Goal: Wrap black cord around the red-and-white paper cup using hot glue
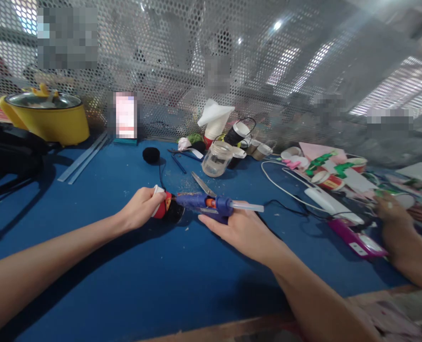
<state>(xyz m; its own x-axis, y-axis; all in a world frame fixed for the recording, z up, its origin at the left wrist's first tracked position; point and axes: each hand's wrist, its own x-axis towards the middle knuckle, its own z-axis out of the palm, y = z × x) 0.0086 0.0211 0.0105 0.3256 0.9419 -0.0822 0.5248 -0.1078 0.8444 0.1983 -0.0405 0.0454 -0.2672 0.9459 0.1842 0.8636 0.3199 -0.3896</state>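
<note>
Red-and-white paper cup [158,210] w/ black yarn-like wrap [175,211] is held sideways in L hand [141,204], over blue tabletop [182,280]; blue plastic glue gun [201,203] is gripped in R hand [245,229], pointed at wrap. Cup should be kept steady, glue laid thin.

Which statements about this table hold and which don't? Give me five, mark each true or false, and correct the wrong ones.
1. The right hand holds a glue gun. True.
2. The glue gun is yellow. False: it is mostly blue.
3. The left hand holds a red-and-black piece. True.
4. A black ball lies left of the clear jar in the picture. True.
5. The black ball is inside the clear jar. False: it lies on the blue table.
</note>
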